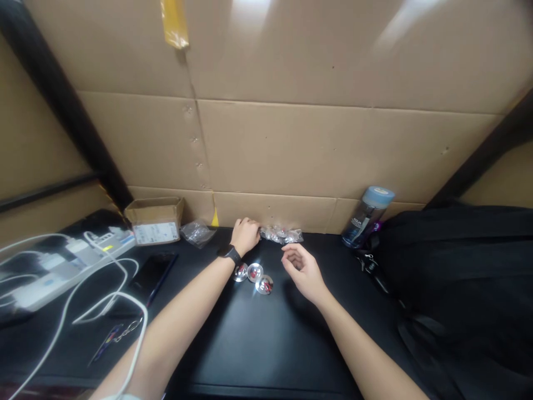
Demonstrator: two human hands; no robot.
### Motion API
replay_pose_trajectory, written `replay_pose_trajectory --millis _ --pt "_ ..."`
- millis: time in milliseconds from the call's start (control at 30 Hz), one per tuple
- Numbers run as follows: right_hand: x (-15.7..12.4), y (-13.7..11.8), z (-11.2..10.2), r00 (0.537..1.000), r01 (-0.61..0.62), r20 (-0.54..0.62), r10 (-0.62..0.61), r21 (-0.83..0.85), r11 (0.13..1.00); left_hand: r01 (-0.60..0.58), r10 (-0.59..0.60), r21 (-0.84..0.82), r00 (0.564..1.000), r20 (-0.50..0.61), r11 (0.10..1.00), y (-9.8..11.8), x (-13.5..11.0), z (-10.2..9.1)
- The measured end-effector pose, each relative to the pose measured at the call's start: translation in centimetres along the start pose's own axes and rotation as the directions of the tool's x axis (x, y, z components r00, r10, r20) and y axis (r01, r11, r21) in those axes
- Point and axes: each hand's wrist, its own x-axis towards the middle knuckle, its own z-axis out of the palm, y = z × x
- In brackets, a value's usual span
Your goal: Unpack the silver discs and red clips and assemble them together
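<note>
My left hand [245, 235], with a black watch on the wrist, is closed on the end of a clear plastic bag of small parts [282, 235] that lies against the cardboard wall. My right hand [303, 269] hovers just in front of that bag, palm up, fingers loosely curled and apart, holding nothing. Three shiny round metal discs with red centres [254, 275] lie on the black table [266, 344] between my two wrists.
A small cardboard box [155, 220] and a crumpled clear bag [197, 232] sit at the back left. A white power strip with cables [62, 261] and a black phone [152, 271] lie left. A blue water bottle [368, 216] and black bag [462, 289] stand right.
</note>
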Motion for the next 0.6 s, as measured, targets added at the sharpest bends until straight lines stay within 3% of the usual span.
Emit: replay_pose_trajectory --millis 133,267,400,500,600 --pt "-0.1 -0.3 0.2 1.000 0.004 0.011 -0.004 0.014 1.000 0.006 -0.007 -0.008 0.999 -0.052 1.000 -0.2 0.4 -0.1" --pt "0.0 -0.1 0.1 1.000 -0.013 0.003 0.013 0.079 0.997 0.075 -0.082 -0.068 0.990 -0.111 0.995 -0.6 0.9 -1.6" --pt "0.1 0.3 -0.2 0.999 -0.039 -0.006 0.039 0.087 0.996 0.127 -0.200 -0.337 0.961 -0.192 0.933 -0.3 -0.2 -3.3" --pt "0.2 0.5 -0.1 0.996 -0.090 -0.005 0.091 0.110 0.990 0.143 -0.292 -0.686 0.950 -0.106 0.714 0.5 -2.4 -3.8" --pt "0.1 0.5 0.4 0.986 -0.166 0.018 0.165 0.190 0.968 0.172 -0.294 -0.885 0.955 0.042 0.432 1.6 -5.0 -4.0"
